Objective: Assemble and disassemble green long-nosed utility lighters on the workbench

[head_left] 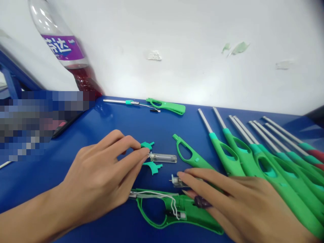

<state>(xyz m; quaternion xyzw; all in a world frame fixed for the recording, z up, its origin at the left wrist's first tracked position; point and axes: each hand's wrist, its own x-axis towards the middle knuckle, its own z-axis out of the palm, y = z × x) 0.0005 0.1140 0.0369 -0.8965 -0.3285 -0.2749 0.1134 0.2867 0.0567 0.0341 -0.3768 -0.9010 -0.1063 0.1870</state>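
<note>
My left hand (103, 179) has its thumb and fingertips pinched at the white valve end of a clear fuel tank (164, 158). Two teal trigger pieces (153, 167) lie beside those fingertips. Between the fingers of my right hand (222, 195) is a second clear fuel tank (178, 182), its white valve end pointing left and its rear hidden. A dark purple thing under the right fingers cannot be made out. Below both hands lies an opened green lighter shell (194, 214) with white wires, a metal tube and a small black part inside.
Several assembled green lighters (225, 152) lie in a row at right. A loose green shell half (188, 152) sits in the middle. Farther back are a metal lighter tube (115, 101) and another green shell half (169, 107). A soda bottle (63, 47) stands at back left, against the white wall.
</note>
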